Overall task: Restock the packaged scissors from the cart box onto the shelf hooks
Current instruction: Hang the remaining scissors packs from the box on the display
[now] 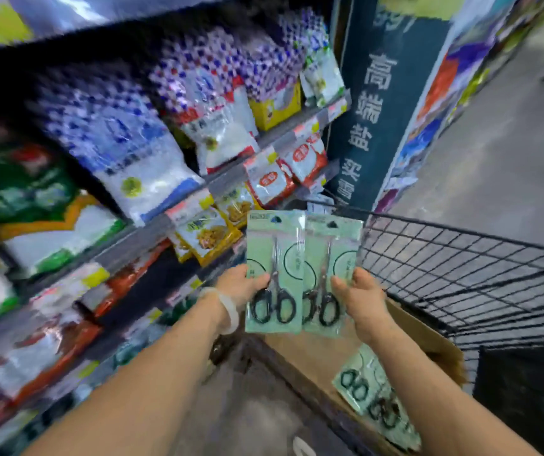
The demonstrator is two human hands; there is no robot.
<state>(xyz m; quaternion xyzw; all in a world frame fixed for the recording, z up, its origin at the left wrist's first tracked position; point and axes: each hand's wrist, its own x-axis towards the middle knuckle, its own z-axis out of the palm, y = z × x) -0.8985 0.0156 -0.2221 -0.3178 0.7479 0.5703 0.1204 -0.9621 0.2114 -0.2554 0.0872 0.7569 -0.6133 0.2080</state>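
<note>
Two scissor packs held upright at frame ctr, long axes vertical, hang holes at top. Left hand [241,284] pinches left pack [274,271] at its left edge; right hand [361,297] grips right pack [331,274], overlapping. No hooks visible; blurred shelves [231,179] lie upper left. More packs [375,399] in cart box [428,343], lower right.

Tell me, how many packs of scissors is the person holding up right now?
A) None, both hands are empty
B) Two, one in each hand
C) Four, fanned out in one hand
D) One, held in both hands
B: the left hand grips one scissors pack and the right hand grips a second pack beside it, above the cardboard box, where more packs lie.
</note>
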